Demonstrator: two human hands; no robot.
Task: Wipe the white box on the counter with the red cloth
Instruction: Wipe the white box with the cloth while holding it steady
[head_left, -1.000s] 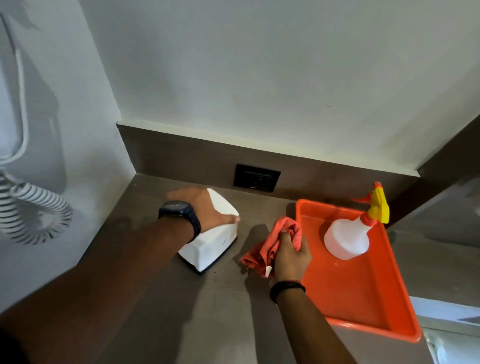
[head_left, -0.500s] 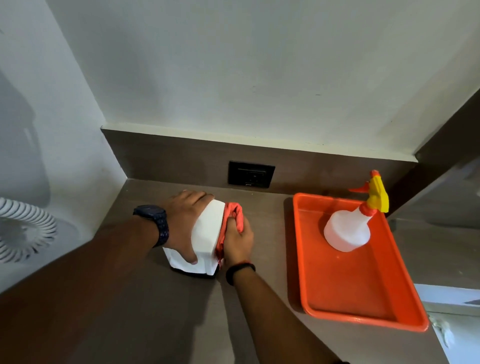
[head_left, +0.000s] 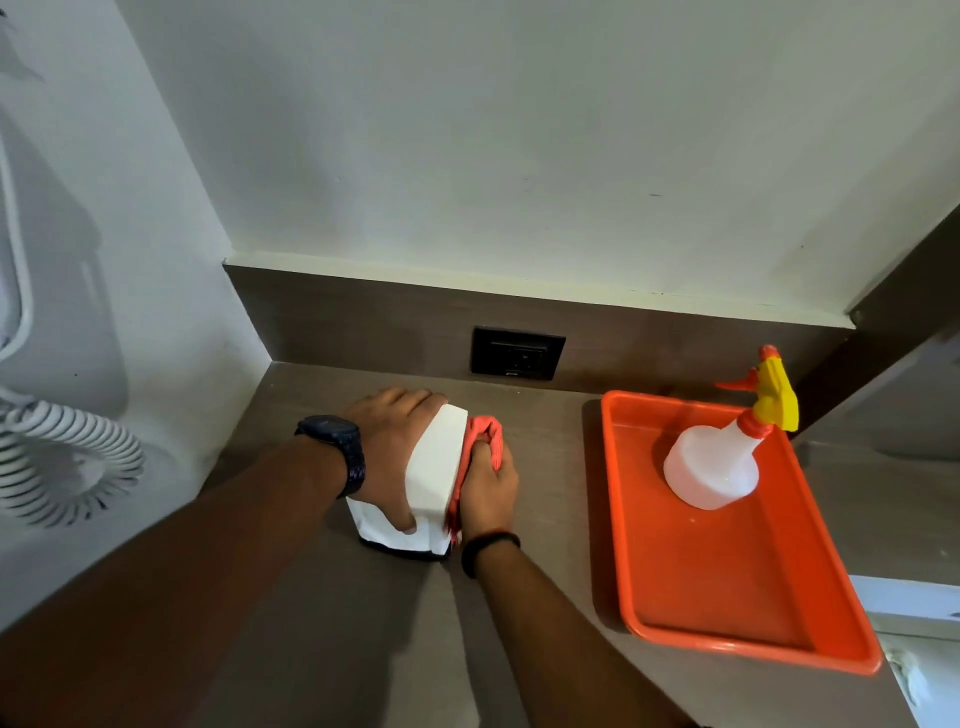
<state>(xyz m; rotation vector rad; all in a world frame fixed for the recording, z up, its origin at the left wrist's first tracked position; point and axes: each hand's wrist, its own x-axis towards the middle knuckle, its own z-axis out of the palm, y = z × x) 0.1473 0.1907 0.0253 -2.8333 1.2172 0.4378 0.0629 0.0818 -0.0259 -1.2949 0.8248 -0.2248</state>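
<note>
Red cloth (head_left: 483, 441) apparently against white box (head_left: 436, 467)

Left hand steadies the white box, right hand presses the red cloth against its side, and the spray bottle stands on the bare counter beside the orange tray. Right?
Not quite. The head view shows the white plastic spray bottle standing inside the orange plastic tray, not on the counter. The rest holds: the left hand steadies the white box, and the right hand presses the red cloth against its side.

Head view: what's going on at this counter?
A person is wiping a white box on the counter. The left hand steadies the box while the right hand presses a red cloth against its right side. A spray bottle stands untouched in the orange tray to the right.
</note>
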